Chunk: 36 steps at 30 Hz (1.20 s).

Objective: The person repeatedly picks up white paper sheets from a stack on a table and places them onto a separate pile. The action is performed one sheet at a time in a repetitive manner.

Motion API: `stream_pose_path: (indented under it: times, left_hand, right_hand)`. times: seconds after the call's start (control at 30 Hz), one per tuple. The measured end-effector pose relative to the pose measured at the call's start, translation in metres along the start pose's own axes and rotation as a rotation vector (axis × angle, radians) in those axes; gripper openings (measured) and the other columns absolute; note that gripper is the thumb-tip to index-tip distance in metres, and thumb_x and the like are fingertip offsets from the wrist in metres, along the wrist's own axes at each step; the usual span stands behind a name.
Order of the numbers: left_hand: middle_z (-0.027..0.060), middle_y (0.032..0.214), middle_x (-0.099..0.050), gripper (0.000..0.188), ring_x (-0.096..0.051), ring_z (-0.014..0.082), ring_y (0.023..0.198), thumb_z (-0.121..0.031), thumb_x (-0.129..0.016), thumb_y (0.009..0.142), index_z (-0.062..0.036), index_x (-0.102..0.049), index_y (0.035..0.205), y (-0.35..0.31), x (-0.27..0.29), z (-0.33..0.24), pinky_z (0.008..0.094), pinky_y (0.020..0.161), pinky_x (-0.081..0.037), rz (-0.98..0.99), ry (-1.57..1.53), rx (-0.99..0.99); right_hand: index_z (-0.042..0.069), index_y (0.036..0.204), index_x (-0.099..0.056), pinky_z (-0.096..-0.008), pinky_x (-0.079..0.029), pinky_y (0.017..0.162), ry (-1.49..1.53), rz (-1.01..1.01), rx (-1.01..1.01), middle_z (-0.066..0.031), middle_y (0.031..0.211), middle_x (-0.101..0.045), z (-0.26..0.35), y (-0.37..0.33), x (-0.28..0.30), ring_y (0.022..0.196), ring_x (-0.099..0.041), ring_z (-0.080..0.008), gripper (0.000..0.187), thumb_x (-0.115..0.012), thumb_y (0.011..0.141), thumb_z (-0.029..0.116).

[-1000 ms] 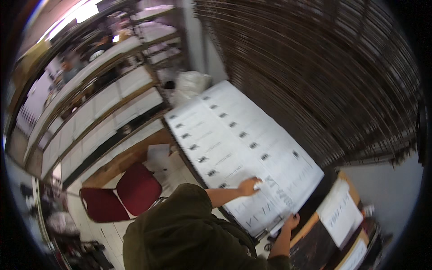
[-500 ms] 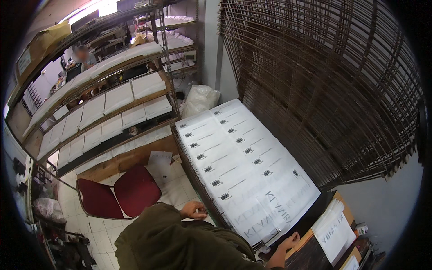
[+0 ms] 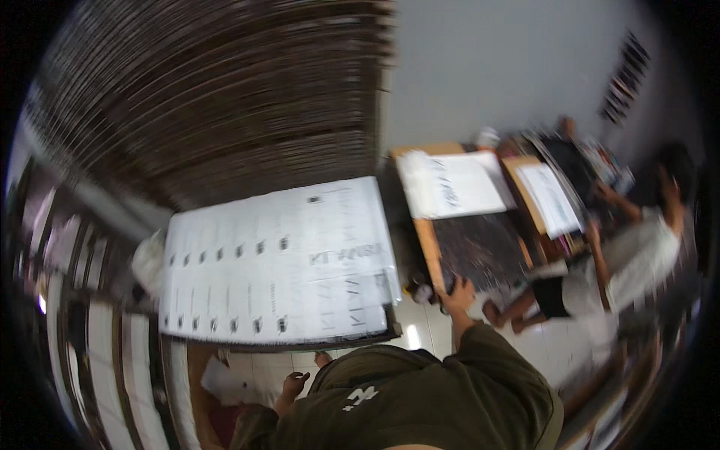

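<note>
Beside the near edge of a table of printed white sheets (image 3: 225,281), my left hand (image 3: 295,385) hangs down, its loosely bent fingers apart and holding nothing. My right hand (image 3: 459,295) rests on the near corner of a dark, wood-edged table (image 3: 480,247), fingers spread and apparently empty. The sheets lie side by side in overlapping rows, with small black printed blocks and large faint lettering. A stack of white paper (image 3: 461,184) with dark lettering lies at the back of the dark table. Motion smears much of the view.
A tall stack of dark wire racks (image 3: 247,105) leans behind the sheets. On the right, a co-worker in a light shirt (image 3: 637,259) reaches toward a board with a white sheet (image 3: 549,199). Shelves holding white stacks (image 3: 109,352) stand left; a plastic bag (image 3: 148,262) sits nearby.
My view has swung right, bringing the dark table and a co-worker into sight. My right hand is still at the dark table's edge; my left still hangs by the sheet table.
</note>
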<state>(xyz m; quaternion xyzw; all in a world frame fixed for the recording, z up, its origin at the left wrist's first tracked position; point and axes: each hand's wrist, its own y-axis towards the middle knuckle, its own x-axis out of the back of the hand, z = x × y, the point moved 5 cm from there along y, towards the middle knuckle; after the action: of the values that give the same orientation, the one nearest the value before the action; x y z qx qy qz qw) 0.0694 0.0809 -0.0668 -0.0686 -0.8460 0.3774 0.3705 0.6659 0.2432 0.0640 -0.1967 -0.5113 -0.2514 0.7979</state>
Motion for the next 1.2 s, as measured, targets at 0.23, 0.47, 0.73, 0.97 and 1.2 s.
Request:
stream_pose_path:
  times: [0.23, 0.47, 0.73, 0.97, 1.2]
  left_hand:
    - [0.0185, 0.095, -0.063, 0.054, -0.061, 0.0302, 0.091, -0.046, -0.064, 0.075, -0.0030, -0.059, 0.108, 0.021, -0.008, -0.083, 0.0378, 0.079, -0.047, 0.044, 0.068, -0.244]
    - [0.0178, 0.099, -0.062, 0.051, -0.059, 0.0327, 0.095, -0.046, -0.061, 0.077, -0.0047, -0.060, 0.107, 0.016, -0.011, -0.082, 0.0402, 0.083, -0.046, 0.081, 0.058, -0.277]
    - [0.0187, 0.103, -0.061, 0.050, -0.058, 0.0337, 0.097, -0.049, -0.059, 0.078, -0.0065, -0.061, 0.104, 0.019, -0.013, -0.015, 0.0392, 0.083, -0.046, 0.040, 0.200, -0.251]
    - [0.0166, 0.092, -0.065, 0.049, -0.060, 0.0310, 0.094, -0.049, -0.060, 0.077, -0.0086, -0.062, 0.104, -0.005, -0.019, -0.004, 0.0386, 0.079, -0.048, -0.003, 0.166, -0.127]
    - [0.0150, 0.088, -0.066, 0.046, -0.064, 0.0264, 0.085, -0.041, -0.065, 0.074, -0.0053, -0.061, 0.102, 0.015, -0.012, 0.002, 0.0365, 0.074, -0.050, -0.041, 0.077, -0.140]
  right_hand:
    - [0.023, 0.141, 0.006, -0.0591, -0.001, 0.102, -0.092, 0.713, 0.030, -0.0233, 0.141, 0.023, -0.027, 0.002, -0.008, 0.130, 0.021, -0.0396, 0.137, -0.070, 0.040, 0.074]
    - [0.029, 0.141, 0.007, -0.0534, -0.005, 0.105, 0.071, 1.280, -0.071, -0.0195, 0.137, 0.034, -0.032, 0.028, 0.008, 0.131, 0.021, -0.0357, 0.133, -0.075, 0.043, 0.066]
    - [0.025, 0.142, 0.000, -0.0522, -0.006, 0.105, 0.150, 1.008, -0.159, -0.0241, 0.138, 0.027, -0.026, 0.027, -0.009, 0.131, 0.020, -0.0360, 0.130, -0.075, 0.044, 0.066]
    - [0.017, 0.142, -0.005, -0.0527, -0.019, 0.101, 0.929, -0.208, -0.218, -0.0237, 0.141, -0.010, -0.060, 0.041, 0.012, 0.131, -0.014, -0.0331, 0.113, -0.077, 0.060, 0.048]
    - [0.023, 0.139, 0.012, -0.0441, -0.031, 0.094, 1.453, -0.464, -0.430, -0.0124, 0.145, 0.004, -0.069, 0.052, 0.103, 0.130, -0.015, -0.0317, 0.111, -0.075, 0.070, 0.034]
